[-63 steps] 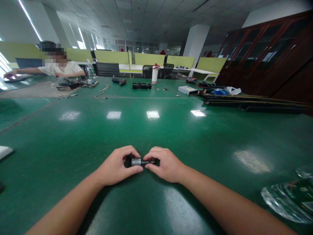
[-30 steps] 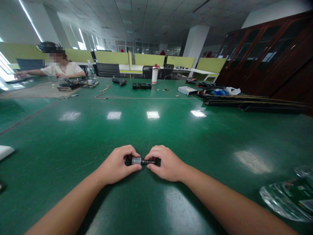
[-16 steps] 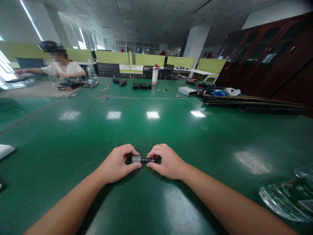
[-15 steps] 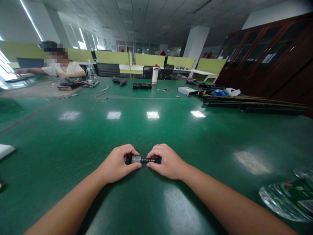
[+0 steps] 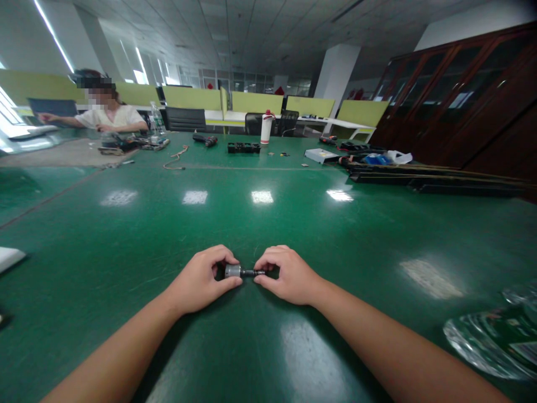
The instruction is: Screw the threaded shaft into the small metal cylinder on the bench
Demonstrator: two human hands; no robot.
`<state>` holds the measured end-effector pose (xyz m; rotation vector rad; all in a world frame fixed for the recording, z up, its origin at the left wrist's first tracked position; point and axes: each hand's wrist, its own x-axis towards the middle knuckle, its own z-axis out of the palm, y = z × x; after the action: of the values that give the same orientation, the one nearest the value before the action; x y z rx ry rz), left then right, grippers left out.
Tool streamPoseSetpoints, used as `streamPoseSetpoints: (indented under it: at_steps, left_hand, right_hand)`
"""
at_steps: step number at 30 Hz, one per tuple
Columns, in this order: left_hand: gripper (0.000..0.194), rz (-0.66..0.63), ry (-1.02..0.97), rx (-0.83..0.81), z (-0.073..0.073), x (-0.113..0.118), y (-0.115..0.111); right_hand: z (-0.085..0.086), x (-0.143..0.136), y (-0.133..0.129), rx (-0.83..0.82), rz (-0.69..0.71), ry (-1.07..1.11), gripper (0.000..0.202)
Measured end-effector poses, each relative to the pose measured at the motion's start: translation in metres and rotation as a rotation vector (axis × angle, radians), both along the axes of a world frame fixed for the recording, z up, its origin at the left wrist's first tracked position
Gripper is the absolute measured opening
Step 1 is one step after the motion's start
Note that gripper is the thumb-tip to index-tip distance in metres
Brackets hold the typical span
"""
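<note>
Low over the green table (image 5: pixel 218 218), a small grey metal cylinder with a thin dark shaft (image 5: pixel 232 271) lies level between my hands. My left hand (image 5: pixel 201 281) is closed around the cylinder, thumb below and fingers above. With thumb and fingertips, my right hand (image 5: pixel 289 275) pinches the shaft near its right end, where a darker ringed section shows. A bare stretch of shaft is visible between the cylinder and my right fingertips. I cannot tell whether the part touches the tabletop.
A clear plastic bottle (image 5: pixel 495 338) lies at the near right. Across the table are a white tumbler (image 5: pixel 266 127), a black part (image 5: pixel 244 148), a power drill (image 5: pixel 205 140), a cord (image 5: pixel 176 159) and long dark bars (image 5: pixel 419 178). Another person (image 5: pixel 111 115) sits at the far left.
My right hand has shifted slightly right, and the ringed section has moved with it along the shaft, away from the cylinder. My left hand has barely moved. The other person's arm has shifted.
</note>
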<state>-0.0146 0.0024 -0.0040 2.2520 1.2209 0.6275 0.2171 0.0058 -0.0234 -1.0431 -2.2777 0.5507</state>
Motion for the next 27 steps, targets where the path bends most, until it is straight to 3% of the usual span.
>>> streamPoseSetpoints:
  at_steps: [16,27]
  left_hand:
    - [0.022,0.047,0.003,-0.026,0.000,0.000,0.002]
    - [0.022,0.055,0.006,-0.034,-0.001,0.001,0.003]
  right_hand:
    - [0.005,0.020,0.011,-0.066,-0.042,-0.024,0.006]
    - [0.003,0.014,0.011,-0.038,-0.016,-0.031,0.009]
